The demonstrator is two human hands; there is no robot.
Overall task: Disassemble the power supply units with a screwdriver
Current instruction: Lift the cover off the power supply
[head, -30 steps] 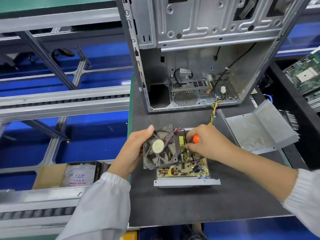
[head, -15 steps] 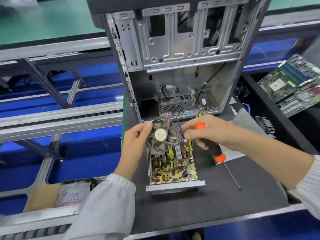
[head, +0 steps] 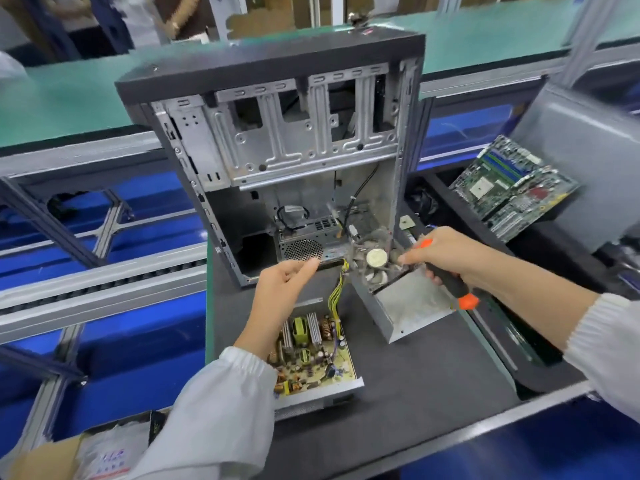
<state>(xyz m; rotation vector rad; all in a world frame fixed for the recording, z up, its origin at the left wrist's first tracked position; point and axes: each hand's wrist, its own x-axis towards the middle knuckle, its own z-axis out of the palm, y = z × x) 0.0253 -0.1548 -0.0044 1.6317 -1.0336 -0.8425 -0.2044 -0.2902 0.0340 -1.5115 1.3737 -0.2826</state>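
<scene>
Head view: PSU is well into teardown. Cover (head: 412, 306) is off, lying upside down on the dark surface (head: 433, 368) right of the base tray. Circuit board (head: 311, 358) sits exposed in the tray (head: 325, 393), apparently not yet unscrewed. Fan (head: 375, 261) is out of the tray and held over the cover; its wires are too blurred to trace. Yellow cable bundle (head: 334, 292) runs from the board towards the PC case (head: 294, 161). Left to do, by my read: park the fan, pull the board.

Left hand (head: 282, 296): above the board, fingers loosely extended, grasping nothing.

Right hand (head: 446, 254): palm curled round the screwdriver (head: 453, 285), shaft hidden; fingertips pinch the fan's edge.
</scene>
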